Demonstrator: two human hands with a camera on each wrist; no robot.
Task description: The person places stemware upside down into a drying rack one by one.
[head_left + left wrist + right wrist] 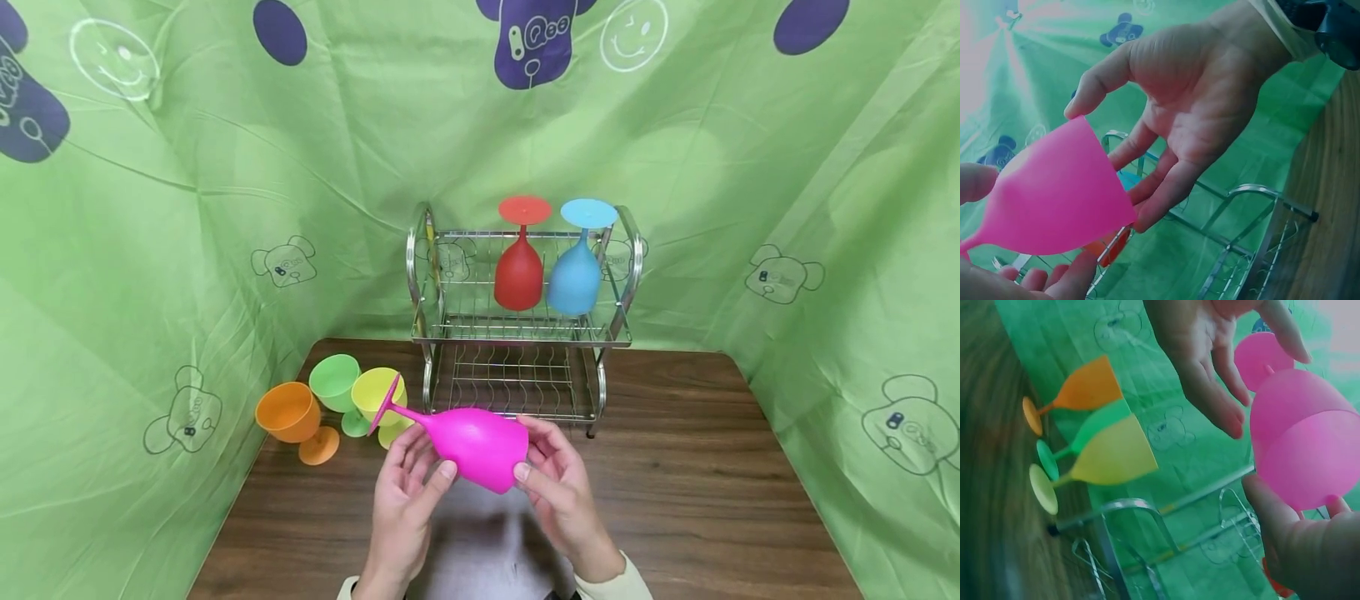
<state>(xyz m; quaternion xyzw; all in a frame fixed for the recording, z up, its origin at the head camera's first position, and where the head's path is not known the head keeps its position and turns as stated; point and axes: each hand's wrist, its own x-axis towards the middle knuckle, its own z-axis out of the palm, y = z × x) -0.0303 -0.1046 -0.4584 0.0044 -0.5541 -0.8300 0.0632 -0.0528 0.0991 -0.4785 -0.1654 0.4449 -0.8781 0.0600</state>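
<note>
Both hands hold a bright pink plastic goblet (pixel 480 446) on its side above the table, stem toward the left and mouth toward the right. My left hand (pixel 408 492) supports the bowl near the stem, thumb on the near side and fingers beneath. At the rim, the right hand (pixel 558 492) pinches the goblet between thumb and fingers. The left wrist view shows the right hand (pixel 1191 94) at the rim of the pink bowl (pixel 1063 187). Beyond the goblet, a red goblet (pixel 519 271) and a blue goblet (pixel 575 275) stand upside down on the rack's upper tier.
A two-tier chrome dish rack (pixel 521 340) stands at the back of the dark wood table (pixel 675 483). Upright at the left are an orange goblet (pixel 288 414), a green goblet (pixel 334 382) and a yellow goblet (pixel 375 390). Green printed cloth (pixel 360 125) hangs around the table.
</note>
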